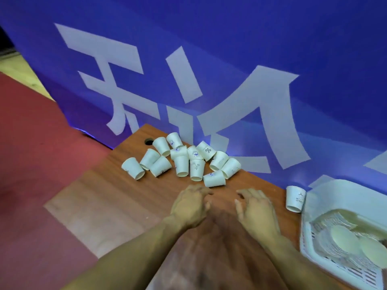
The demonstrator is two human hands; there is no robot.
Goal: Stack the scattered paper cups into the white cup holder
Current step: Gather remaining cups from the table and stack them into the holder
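Several white paper cups (181, 165) lie scattered on their sides in a cluster at the far end of the wooden table (129, 197). One more cup (295, 199) stands upside down beside the white cup holder (310, 245) at the right, a slotted plastic basket with stacked cups lying inside. My left hand (191, 206) hovers just short of the nearest cup (214, 178), fingers loosely curled and holding nothing. My right hand (254, 208) is beside it, fingers spread, also holding nothing.
A blue banner (230, 59) with large white characters stands right behind the table. A round cable hole (148, 141) sits in the table's far corner. Red floor (31, 143) lies to the left of the table edge.
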